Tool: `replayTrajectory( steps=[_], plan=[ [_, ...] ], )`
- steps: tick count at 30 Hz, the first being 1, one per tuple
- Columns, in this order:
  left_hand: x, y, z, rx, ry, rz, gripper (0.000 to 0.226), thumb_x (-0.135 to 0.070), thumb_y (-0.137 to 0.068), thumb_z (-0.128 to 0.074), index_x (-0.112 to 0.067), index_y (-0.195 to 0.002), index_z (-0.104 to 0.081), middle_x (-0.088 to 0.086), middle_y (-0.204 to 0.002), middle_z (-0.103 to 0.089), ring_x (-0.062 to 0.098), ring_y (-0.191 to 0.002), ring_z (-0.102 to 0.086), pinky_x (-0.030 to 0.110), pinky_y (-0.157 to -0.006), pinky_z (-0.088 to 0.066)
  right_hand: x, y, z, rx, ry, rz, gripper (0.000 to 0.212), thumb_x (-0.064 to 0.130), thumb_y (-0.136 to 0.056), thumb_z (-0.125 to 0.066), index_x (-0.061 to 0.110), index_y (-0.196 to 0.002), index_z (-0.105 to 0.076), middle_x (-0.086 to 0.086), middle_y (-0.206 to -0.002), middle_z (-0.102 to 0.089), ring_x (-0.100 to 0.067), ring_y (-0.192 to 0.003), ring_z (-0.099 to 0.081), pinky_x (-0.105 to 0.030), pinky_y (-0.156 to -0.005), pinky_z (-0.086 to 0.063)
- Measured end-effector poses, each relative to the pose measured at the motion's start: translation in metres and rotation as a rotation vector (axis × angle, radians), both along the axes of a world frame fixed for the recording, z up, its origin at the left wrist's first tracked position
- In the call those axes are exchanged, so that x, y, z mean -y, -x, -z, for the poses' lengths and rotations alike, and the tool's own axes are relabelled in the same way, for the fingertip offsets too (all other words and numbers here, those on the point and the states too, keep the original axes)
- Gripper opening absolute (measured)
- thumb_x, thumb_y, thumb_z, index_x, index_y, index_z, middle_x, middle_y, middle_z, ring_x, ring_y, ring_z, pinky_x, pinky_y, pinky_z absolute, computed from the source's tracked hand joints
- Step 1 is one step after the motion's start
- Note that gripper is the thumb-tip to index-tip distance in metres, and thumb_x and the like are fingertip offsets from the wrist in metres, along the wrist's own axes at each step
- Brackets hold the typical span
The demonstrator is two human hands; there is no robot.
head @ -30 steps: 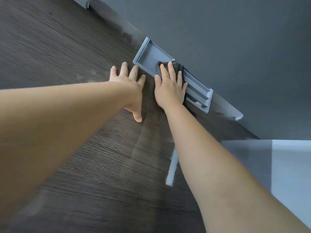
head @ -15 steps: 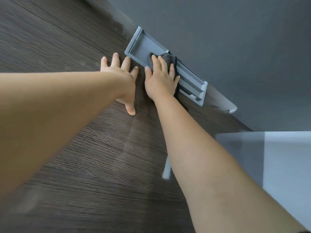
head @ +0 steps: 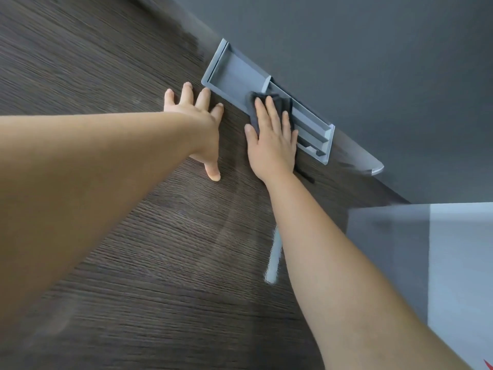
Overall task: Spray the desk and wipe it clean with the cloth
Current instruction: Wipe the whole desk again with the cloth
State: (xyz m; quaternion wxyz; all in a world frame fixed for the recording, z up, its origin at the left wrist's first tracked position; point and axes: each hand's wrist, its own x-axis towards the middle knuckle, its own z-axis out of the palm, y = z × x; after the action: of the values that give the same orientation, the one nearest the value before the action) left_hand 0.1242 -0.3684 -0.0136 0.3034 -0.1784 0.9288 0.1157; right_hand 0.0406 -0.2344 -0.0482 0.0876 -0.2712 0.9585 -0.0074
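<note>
The desk point(head: 149, 236) is dark wood grain with faint wet streaks near its middle. My right hand point(head: 272, 140) lies flat with straight fingers on a dark grey cloth point(head: 282, 102), pressing it onto the front rim of a grey plastic tray point(head: 234, 73) set into the desk's far edge. My left hand point(head: 198, 121) rests flat on the desk just left of it, fingers spread, fingertips near the tray's rim. Most of the cloth is hidden under my right hand. No spray bottle is in view.
A dark grey wall panel point(head: 360, 49) runs along the desk's far edge. A pale grey surface point(head: 453, 263) stands at the right beyond the desk. A bright glossy streak point(head: 272, 263) lies on the desk under my right forearm.
My right hand with the cloth has stayed on the tray's middle, shifting slightly along its rim. My left hand has kept its flat place on the desk. The view has shifted.
</note>
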Motion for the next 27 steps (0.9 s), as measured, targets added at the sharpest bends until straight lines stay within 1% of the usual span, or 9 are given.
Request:
replayTrajectory(
  steps=[3, 4, 8, 12, 14, 17, 20, 22, 27],
  plan=[
    [0.000, 0.000, -0.001, -0.003, -0.002, -0.002, 0.138, -0.069, -0.051, -0.076, -0.022, -0.149, 0.009, 0.008, -0.157, 0.012, 0.036, -0.143, 0.015, 0.055, -0.115, -0.002, -0.013, -0.020, 0.003, 0.014, -0.001, 0.198, 0.055, 0.045, -0.101, -0.023, 0.035, -0.151, -0.003, 0.013, -0.159, 0.006, -0.024, -0.147, 0.006, -0.053, -0.117, -0.001],
    [0.000, 0.000, -0.002, -0.003, -0.005, -0.003, 0.138, -0.069, -0.052, -0.076, -0.022, -0.150, 0.009, 0.008, -0.157, 0.012, 0.037, -0.143, 0.015, 0.055, -0.115, -0.002, -0.013, -0.027, 0.004, 0.026, -0.010, 0.211, 0.055, 0.046, -0.101, -0.022, 0.035, -0.151, -0.001, 0.012, -0.159, 0.008, -0.025, -0.147, 0.008, -0.053, -0.117, 0.000],
    [-0.001, -0.002, -0.003, -0.010, -0.008, -0.012, 0.137, -0.067, -0.052, -0.077, -0.022, -0.150, 0.009, 0.007, -0.157, 0.012, 0.036, -0.143, 0.015, 0.055, -0.115, -0.002, -0.018, -0.016, 0.004, 0.001, -0.020, 0.087, 0.054, 0.047, -0.101, -0.021, 0.036, -0.151, -0.003, 0.013, -0.159, 0.007, -0.025, -0.147, 0.007, -0.052, -0.117, 0.000],
    [-0.009, 0.000, 0.002, -0.087, -0.041, -0.073, 0.134, -0.065, -0.053, -0.077, -0.021, -0.150, 0.004, 0.008, -0.157, 0.009, 0.036, -0.143, 0.015, 0.053, -0.116, 0.000, -0.032, 0.014, 0.001, 0.060, -0.016, 0.391, 0.053, 0.047, -0.101, -0.016, 0.038, -0.150, 0.000, 0.014, -0.159, 0.007, -0.025, -0.147, 0.007, -0.053, -0.117, 0.003],
    [-0.019, 0.009, 0.003, -0.130, -0.029, -0.024, 0.135, -0.068, -0.055, -0.074, -0.021, -0.149, 0.010, 0.009, -0.157, 0.012, 0.035, -0.143, 0.018, 0.052, -0.117, 0.001, -0.023, 0.015, -0.001, 0.097, -0.022, 0.466, 0.052, 0.047, -0.101, -0.014, 0.038, -0.150, 0.002, 0.013, -0.159, 0.009, -0.028, -0.146, 0.009, -0.055, -0.115, 0.006],
    [-0.027, 0.023, 0.006, -0.122, 0.010, 0.048, 0.141, -0.075, -0.051, -0.070, -0.020, -0.149, 0.015, 0.008, -0.157, 0.017, 0.034, -0.142, 0.020, 0.051, -0.117, 0.002, 0.001, 0.009, -0.002, 0.122, 0.018, 0.361, 0.050, 0.045, -0.102, -0.016, 0.040, -0.150, -0.002, 0.014, -0.159, 0.008, -0.029, -0.146, 0.012, -0.057, -0.114, 0.008],
    [-0.023, 0.028, 0.009, -0.094, 0.027, 0.059, 0.143, -0.081, -0.045, -0.067, -0.022, -0.149, 0.011, 0.005, -0.158, 0.012, 0.033, -0.143, 0.016, 0.051, -0.117, -0.002, 0.008, 0.010, -0.002, 0.114, 0.041, 0.183, 0.049, 0.043, -0.102, -0.020, 0.039, -0.150, -0.010, 0.015, -0.159, 0.000, -0.026, -0.146, 0.009, -0.056, -0.115, 0.005],
    [-0.024, 0.029, 0.005, -0.069, 0.023, 0.056, 0.143, -0.081, -0.045, -0.068, -0.022, -0.149, 0.010, 0.005, -0.157, 0.010, 0.034, -0.143, 0.015, 0.051, -0.117, -0.004, -0.004, 0.020, -0.004, 0.098, 0.025, 0.143, 0.048, 0.043, -0.102, -0.020, 0.039, -0.149, -0.013, 0.017, -0.158, -0.002, -0.024, -0.146, 0.004, -0.054, -0.116, 0.002],
    [-0.027, 0.034, 0.002, -0.024, 0.029, 0.055, 0.144, -0.078, -0.045, -0.071, -0.022, -0.149, 0.012, 0.005, -0.157, 0.009, 0.036, -0.143, 0.016, 0.054, -0.116, -0.005, -0.040, 0.029, -0.004, 0.081, -0.028, 0.420, 0.050, 0.045, -0.101, -0.018, 0.036, -0.150, -0.013, 0.013, -0.159, -0.002, -0.028, -0.146, 0.002, -0.057, -0.115, 0.002]
  ],
)
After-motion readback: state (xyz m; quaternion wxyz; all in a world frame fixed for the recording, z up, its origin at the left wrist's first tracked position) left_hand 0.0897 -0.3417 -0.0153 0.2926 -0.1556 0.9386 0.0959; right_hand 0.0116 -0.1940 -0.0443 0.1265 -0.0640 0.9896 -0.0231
